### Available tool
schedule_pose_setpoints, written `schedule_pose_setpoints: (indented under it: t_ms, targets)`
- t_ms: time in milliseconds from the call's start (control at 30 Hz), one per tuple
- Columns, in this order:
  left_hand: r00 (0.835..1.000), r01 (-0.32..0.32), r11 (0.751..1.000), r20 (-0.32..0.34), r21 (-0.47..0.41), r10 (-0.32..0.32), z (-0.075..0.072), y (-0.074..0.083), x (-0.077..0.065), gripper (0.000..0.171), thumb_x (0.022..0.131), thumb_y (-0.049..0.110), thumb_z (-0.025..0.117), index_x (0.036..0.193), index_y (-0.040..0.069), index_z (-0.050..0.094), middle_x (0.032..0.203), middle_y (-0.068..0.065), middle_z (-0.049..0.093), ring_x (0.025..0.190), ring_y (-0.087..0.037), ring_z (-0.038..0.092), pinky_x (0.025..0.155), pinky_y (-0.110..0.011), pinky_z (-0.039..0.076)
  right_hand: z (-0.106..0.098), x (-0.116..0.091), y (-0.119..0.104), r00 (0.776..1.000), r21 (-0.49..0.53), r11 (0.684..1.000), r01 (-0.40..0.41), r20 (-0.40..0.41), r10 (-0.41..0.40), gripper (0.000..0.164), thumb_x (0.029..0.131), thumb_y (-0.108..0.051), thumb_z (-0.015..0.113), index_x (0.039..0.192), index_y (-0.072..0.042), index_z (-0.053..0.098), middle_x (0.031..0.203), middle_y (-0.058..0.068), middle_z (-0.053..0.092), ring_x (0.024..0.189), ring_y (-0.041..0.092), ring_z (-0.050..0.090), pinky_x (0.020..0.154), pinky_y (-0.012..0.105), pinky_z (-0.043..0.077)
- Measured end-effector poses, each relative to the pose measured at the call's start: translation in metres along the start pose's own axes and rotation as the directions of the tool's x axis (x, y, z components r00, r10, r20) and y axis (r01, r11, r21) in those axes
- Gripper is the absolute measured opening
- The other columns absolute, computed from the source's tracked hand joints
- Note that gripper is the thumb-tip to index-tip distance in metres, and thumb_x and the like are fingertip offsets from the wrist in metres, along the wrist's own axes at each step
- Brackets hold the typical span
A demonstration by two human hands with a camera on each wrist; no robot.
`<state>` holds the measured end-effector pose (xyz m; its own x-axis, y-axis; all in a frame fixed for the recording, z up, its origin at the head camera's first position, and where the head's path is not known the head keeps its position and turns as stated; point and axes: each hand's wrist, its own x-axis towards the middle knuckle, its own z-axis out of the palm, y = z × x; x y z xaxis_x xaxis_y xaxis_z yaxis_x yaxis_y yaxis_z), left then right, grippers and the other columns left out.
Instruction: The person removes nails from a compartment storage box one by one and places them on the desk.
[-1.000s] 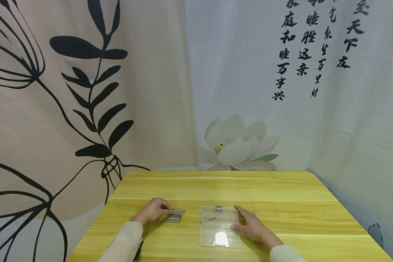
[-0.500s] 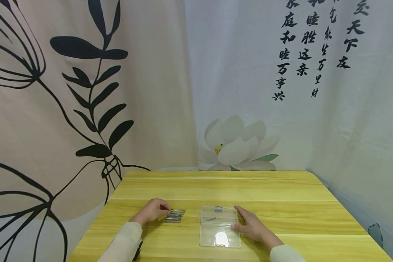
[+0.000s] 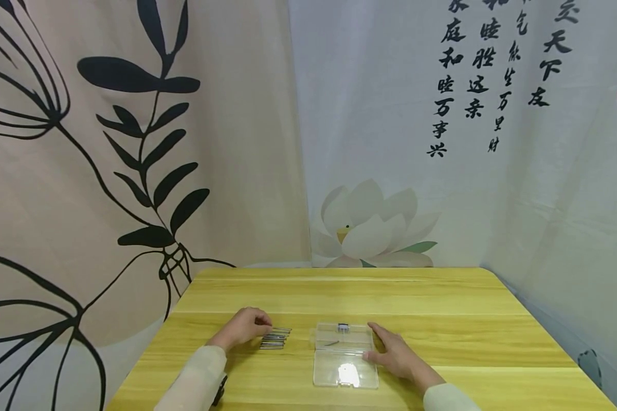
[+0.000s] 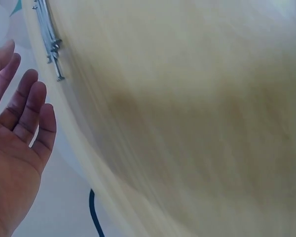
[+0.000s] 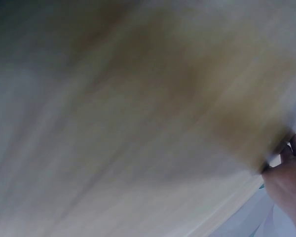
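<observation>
Several thin silvery nails (image 3: 273, 341) lie side by side on the table left of centre; their flat heads show in the left wrist view on these nails (image 4: 54, 47). My left hand (image 3: 245, 328) is just over their left end, fingers loosely bent. The left wrist view shows that hand (image 4: 19, 143) with no nail visible between its fingers. A clear plastic box (image 3: 344, 337) lies with its lid (image 3: 331, 374) folded toward me. One thin nail (image 3: 331, 343) is in it. My right hand (image 3: 398, 354) holds the box's right side, thumb near the hinge.
The wooden table (image 3: 468, 337) has a yellow striped grain. Behind it hangs a printed curtain (image 3: 257, 142). A small blue-and-white label (image 3: 343, 327) is at the box's far edge. Between nails and box lies a strip of tabletop.
My left hand has shifted slightly up and to the right over the nails. The right hand and the box have stayed where they were.
</observation>
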<state>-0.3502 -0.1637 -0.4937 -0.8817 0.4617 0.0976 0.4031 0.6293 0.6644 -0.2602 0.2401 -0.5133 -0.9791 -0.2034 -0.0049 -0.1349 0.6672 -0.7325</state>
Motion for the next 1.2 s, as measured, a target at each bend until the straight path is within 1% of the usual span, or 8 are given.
schedule_pose_setpoints:
  t_ms: [100,267,433,600,700,833,1033,1200]
  targets:
    - [1.0,-0.011,1.0,0.003,-0.004,0.011,0.001,0.004,0.002,0.007,0.093,0.018,0.071,0.095,0.012,0.073,0.089,0.005,0.065,0.081,-0.014,0.057,0.072,-0.034,0.049,0.0,0.0,0.0,1.0,0.0,1.0,0.001,0.003,-0.001,0.083,0.089,-0.04,0.074,0.154,-0.007,0.034,0.154,0.024,0.034,0.139,0.054,0.023,0.107,0.071,0.018]
    - [0.998,-0.057,0.998,0.001,-0.013,0.057,0.003,0.016,0.005,0.012,0.095,0.014,0.069,0.1,0.005,0.073,0.091,0.004,0.065,0.082,-0.014,0.058,0.072,-0.032,0.05,0.0,0.0,0.0,1.0,-0.001,1.0,0.011,0.005,-0.011,0.083,0.089,-0.04,0.073,0.154,-0.006,0.033,0.153,0.025,0.034,0.139,0.054,0.024,0.107,0.071,0.018]
    - [0.994,-0.104,0.995,-0.013,-0.004,0.104,0.013,0.029,0.011,0.012,0.095,0.013,0.068,0.1,0.003,0.073,0.091,0.003,0.066,0.082,-0.013,0.058,0.071,-0.031,0.05,-0.001,0.0,0.0,1.0,-0.004,1.0,0.02,0.005,-0.02,0.082,0.089,-0.039,0.073,0.153,-0.006,0.033,0.153,0.025,0.034,0.138,0.055,0.024,0.107,0.071,0.018]
    - [0.993,-0.119,0.992,-0.024,-0.047,0.118,0.026,0.045,0.017,0.012,0.095,0.013,0.068,0.099,0.003,0.073,0.091,0.002,0.064,0.078,-0.013,0.057,0.068,-0.03,0.05,-0.001,-0.001,-0.001,1.0,-0.012,1.0,0.022,0.003,-0.022,0.082,0.09,-0.04,0.073,0.153,-0.006,0.034,0.153,0.025,0.035,0.138,0.055,0.024,0.106,0.071,0.017]
    - [0.993,-0.118,0.991,-0.028,-0.061,0.117,0.036,0.056,0.018,0.01,0.095,0.015,0.068,0.097,0.007,0.073,0.09,0.004,0.064,0.078,-0.012,0.056,0.068,-0.029,0.049,0.0,-0.001,-0.001,1.0,-0.01,1.0,0.022,0.006,-0.022,0.082,0.09,-0.04,0.073,0.154,-0.006,0.033,0.153,0.025,0.035,0.138,0.055,0.024,0.106,0.071,0.018]
    - [0.993,-0.115,0.992,-0.042,-0.044,0.113,0.05,0.069,0.02,0.006,0.094,0.018,0.07,0.094,0.013,0.074,0.09,0.006,0.063,0.079,-0.011,0.054,0.069,-0.03,0.048,0.0,0.0,0.0,1.0,-0.014,1.0,0.025,0.005,-0.025,0.082,0.09,-0.04,0.073,0.153,-0.006,0.034,0.153,0.025,0.035,0.138,0.054,0.025,0.107,0.071,0.018]
    - [0.993,-0.089,0.996,-0.078,-0.028,0.087,0.07,0.086,0.019,0.006,0.093,0.019,0.071,0.094,0.014,0.075,0.092,0.006,0.061,0.081,-0.012,0.054,0.069,-0.031,0.048,0.0,0.001,0.0,1.0,-0.021,1.0,0.021,0.007,-0.021,0.082,0.089,-0.041,0.073,0.153,-0.006,0.034,0.153,0.025,0.036,0.138,0.054,0.026,0.106,0.071,0.019]
    - [0.99,-0.051,0.999,-0.135,-0.019,0.048,0.085,0.096,0.017,0.006,0.091,0.02,0.073,0.091,0.014,0.075,0.092,0.004,0.059,0.08,-0.013,0.051,0.067,-0.031,0.046,0.0,0.001,-0.001,1.0,-0.009,1.0,0.011,0.007,-0.011,0.083,0.089,-0.041,0.073,0.153,-0.006,0.034,0.153,0.025,0.035,0.139,0.054,0.024,0.106,0.071,0.019]
